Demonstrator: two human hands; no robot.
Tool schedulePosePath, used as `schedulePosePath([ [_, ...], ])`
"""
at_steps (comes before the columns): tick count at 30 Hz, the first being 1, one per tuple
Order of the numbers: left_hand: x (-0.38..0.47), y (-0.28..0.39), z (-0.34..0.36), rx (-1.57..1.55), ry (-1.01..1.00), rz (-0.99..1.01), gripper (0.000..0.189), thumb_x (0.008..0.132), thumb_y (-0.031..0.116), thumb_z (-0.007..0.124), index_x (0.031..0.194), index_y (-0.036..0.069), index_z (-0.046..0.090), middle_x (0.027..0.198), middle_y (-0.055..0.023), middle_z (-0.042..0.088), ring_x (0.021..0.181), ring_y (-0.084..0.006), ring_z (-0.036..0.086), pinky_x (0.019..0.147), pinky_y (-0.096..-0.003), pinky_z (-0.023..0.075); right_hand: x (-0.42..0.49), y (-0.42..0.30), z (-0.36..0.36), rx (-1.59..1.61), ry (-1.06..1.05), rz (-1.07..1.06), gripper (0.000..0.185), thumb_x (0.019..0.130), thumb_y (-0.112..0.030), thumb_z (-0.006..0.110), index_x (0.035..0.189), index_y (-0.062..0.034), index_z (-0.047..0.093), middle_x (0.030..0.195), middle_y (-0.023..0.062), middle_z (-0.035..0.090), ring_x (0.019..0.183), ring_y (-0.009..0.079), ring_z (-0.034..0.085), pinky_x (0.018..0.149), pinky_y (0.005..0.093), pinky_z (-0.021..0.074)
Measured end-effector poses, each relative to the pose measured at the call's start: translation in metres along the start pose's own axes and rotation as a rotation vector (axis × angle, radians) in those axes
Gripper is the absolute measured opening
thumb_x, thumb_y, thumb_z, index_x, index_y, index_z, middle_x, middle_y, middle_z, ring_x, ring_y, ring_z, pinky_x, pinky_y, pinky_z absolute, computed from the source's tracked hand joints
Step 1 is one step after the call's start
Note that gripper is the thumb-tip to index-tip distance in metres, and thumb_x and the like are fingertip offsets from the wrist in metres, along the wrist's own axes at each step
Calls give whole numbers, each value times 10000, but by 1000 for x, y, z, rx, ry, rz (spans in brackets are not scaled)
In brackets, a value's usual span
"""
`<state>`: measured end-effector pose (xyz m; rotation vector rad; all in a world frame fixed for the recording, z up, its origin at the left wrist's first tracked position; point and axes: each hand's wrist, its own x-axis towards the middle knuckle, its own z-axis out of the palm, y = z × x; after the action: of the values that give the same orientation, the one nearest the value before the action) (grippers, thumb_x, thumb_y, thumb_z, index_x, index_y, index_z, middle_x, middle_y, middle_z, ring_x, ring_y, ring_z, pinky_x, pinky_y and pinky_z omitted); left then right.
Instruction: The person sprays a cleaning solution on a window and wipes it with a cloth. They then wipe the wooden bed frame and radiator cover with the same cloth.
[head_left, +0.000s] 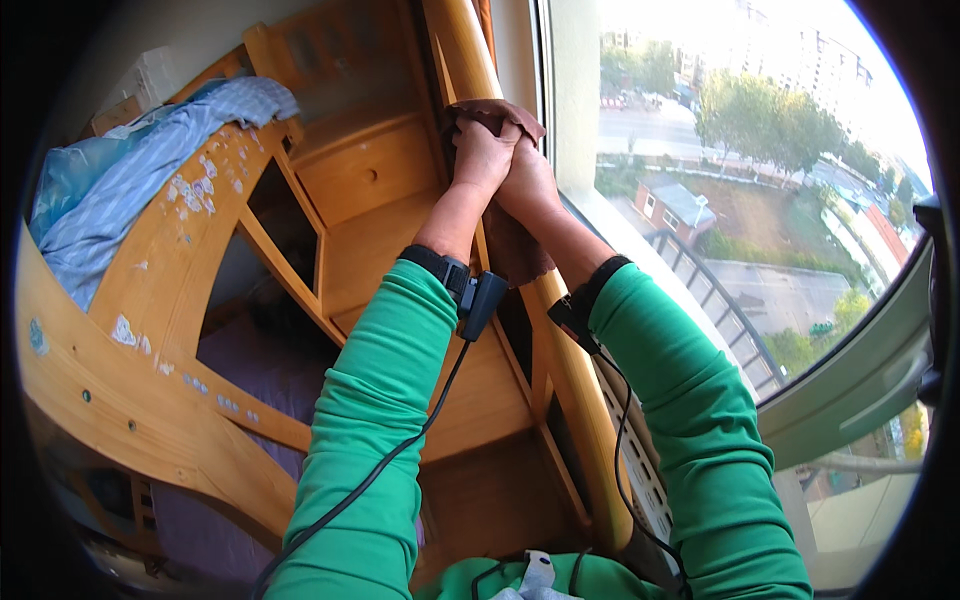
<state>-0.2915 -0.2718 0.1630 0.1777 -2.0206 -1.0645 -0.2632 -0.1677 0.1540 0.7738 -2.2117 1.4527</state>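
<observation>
A brown cloth (523, 251) is draped around the round wooden handrail (577, 375) beside the window. My left hand (481, 156) grips the cloth near its upper end, where a fold sticks out past the fingers. Pressed up against it, my right hand (529, 178) closes over the cloth from the window side. The two hands touch at the thumbs, and most of the fingertips are hidden. Both wrists wear black straps with cabled devices.
Wooden steps with drawers (367, 176) lie left of the rail. A bunk bed frame (217, 187) with peeling stickers carries a striped blue cloth (150, 180). At right are a slotted radiator (637, 450) and an open window sash (847, 405), high above the ground outside.
</observation>
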Motion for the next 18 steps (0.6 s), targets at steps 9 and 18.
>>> schedulePosePath([
  [9,-160,-28,16,-130,-188,-154,902,839,528,697,1351,-120,334,1278,-408,491,1196,-520,506,1035,-495,423,-139,34,-36,7,-108,27,358,808,-251,688,1009,41,634,935,291,675,929,456,653,808,493,520],
  [18,-372,-7,17,-197,-264,-271,717,902,427,645,1295,-115,388,1229,-374,502,1143,-526,506,989,-512,423,-303,37,-110,-180,-340,213,362,786,-246,718,1017,16,623,872,263,674,828,428,672,725,474,546],
])
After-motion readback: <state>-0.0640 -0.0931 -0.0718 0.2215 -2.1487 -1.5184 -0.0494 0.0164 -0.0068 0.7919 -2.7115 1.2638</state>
